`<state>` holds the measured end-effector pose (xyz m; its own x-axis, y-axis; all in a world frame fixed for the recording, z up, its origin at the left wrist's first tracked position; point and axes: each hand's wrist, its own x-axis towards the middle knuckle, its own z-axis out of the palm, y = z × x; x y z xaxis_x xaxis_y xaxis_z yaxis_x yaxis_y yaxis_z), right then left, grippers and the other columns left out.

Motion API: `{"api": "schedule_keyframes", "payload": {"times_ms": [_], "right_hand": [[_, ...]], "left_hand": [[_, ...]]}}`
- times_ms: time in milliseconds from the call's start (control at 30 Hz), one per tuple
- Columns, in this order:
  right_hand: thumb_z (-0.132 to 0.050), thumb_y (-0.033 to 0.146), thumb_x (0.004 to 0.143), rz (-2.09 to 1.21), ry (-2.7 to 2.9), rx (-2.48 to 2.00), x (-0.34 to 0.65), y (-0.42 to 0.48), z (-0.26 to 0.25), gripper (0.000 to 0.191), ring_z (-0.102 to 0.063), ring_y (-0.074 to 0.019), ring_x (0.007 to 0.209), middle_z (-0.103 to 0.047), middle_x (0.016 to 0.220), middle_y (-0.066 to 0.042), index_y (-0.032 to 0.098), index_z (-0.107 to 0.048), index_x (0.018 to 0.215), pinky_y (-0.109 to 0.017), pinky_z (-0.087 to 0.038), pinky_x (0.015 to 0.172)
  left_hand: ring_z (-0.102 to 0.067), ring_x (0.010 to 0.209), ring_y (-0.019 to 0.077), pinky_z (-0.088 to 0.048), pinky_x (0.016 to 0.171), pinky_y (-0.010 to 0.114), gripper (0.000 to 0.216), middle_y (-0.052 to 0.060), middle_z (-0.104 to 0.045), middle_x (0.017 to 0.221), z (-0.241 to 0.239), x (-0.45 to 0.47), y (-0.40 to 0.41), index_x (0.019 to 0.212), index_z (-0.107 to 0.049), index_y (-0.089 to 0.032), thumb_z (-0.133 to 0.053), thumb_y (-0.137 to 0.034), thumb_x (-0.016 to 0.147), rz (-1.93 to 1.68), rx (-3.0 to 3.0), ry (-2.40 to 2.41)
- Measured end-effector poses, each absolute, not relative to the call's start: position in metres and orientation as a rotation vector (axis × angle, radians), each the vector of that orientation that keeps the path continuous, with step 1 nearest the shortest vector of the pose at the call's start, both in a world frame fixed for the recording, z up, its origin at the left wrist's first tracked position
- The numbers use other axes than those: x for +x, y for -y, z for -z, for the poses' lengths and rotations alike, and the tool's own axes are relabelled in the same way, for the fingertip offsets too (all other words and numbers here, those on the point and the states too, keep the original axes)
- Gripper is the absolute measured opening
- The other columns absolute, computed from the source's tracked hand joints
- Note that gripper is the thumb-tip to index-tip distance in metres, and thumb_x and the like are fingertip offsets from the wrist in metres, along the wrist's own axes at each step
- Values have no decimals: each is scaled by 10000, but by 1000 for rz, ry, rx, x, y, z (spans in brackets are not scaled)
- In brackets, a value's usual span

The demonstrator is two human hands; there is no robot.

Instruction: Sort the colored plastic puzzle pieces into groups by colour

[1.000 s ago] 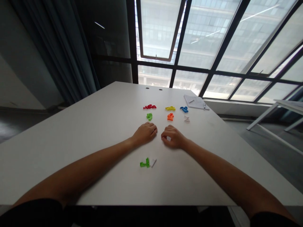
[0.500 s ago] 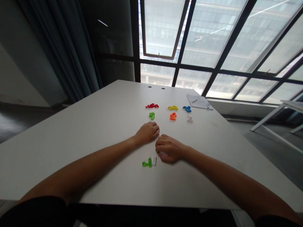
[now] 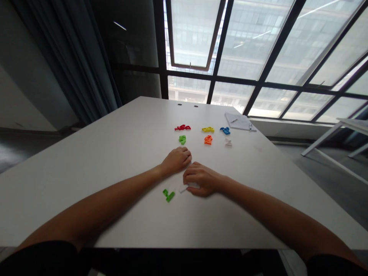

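My left hand [image 3: 176, 159] rests knuckles-up on the white table [image 3: 115, 153], fingers curled under, with nothing showing in it. My right hand [image 3: 199, 179] lies just in front of it, fingers pinched on a small white piece [image 3: 183, 189] that pokes out at the fingertips. A green piece [image 3: 168, 194] lies loose on the table a little left of the white one. Farther out are small piles of pieces: red [image 3: 182, 127], green [image 3: 182, 139], yellow [image 3: 207, 129], orange [image 3: 207, 140], blue [image 3: 225, 130] and white [image 3: 228, 142].
A notepad with a pen [image 3: 240, 122] lies at the table's far right corner. Big windows [image 3: 244, 46] rise behind the table, a dark curtain [image 3: 71, 65] hangs at the left. Another white table [image 3: 350, 128] stands to the right.
My right hand has come back toward me and to the left, closing on the white piece. The green piece has shifted left and turned, apart from the white one. The left hand has stayed put.
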<state>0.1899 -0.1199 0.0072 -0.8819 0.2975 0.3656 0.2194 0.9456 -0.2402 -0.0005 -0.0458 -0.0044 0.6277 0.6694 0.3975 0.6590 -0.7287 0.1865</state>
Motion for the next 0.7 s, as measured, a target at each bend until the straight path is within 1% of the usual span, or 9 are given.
{"api": "schedule_keyframes", "payload": {"times_ms": [100,233,300,367,433,500,567,700], "right_hand": [[-627,252,895,-172,2625,-550,206,101,0,97,-625,-225,921,-697,945,-68,214,-654,980,-382,-463,907],[-658,216,869,1,2433,-935,230,72,11,79,-624,-223,853,-698,897,-64,200,-665,946,-369,-459,839],[-671,206,864,52,2318,-1109,236,63,16,71,-624,-218,830,-694,878,-58,196,-670,934,-356,-457,811],[-679,212,872,69,2244,-1202,239,59,19,70,-628,-216,832,-691,881,-54,194,-672,939,-350,-457,805],[-684,220,882,78,2218,-1216,238,59,20,77,-634,-216,847,-693,901,-54,194,-670,953,-353,-455,817],[-687,223,891,87,2219,-1180,236,62,20,86,-640,-221,875,-699,923,-57,197,-667,971,-362,-450,835],[-681,222,904,88,2230,-1121,234,64,18,85,-642,-224,899,-705,941,-60,201,-663,984,-367,-447,848],[-662,218,924,84,2238,-1034,233,67,15,72,-644,-229,917,-708,940,-58,206,-657,995,-379,-445,867]], "left_hand": [[-620,926,230,-490,886,377,273,89,-680,982,5,-1,44,937,-710,-193,-460,-283,995,-705,2801,-1132],[-630,923,237,-497,877,379,266,84,-692,954,4,-1,44,954,-707,-201,-460,-296,985,-725,2735,-1136],[-635,925,243,-504,867,384,225,76,-699,959,4,-1,44,1005,-693,-208,-496,-309,964,-733,2687,-1153],[-642,955,252,-510,872,391,232,73,-707,1009,4,-1,46,1102,-667,-214,-546,-326,939,-747,2649,-1170],[-645,1014,260,-512,904,402,318,73,-707,1094,4,-1,47,1211,-627,-222,-591,-346,920,-766,2628,-1166],[-640,1063,264,-509,938,409,378,72,-696,1158,3,-1,48,1263,-606,-235,-624,-373,912,-781,2624,-1147],[-636,1074,261,-512,943,406,343,69,-688,1169,3,-2,48,1229,-631,-247,-630,-389,917,-795,2631,-1137],[-638,1053,248,-520,925,385,233,67,-685,1124,3,-3,47,1114,-688,-248,-583,-382,956,-812,2633,-1127]]}}
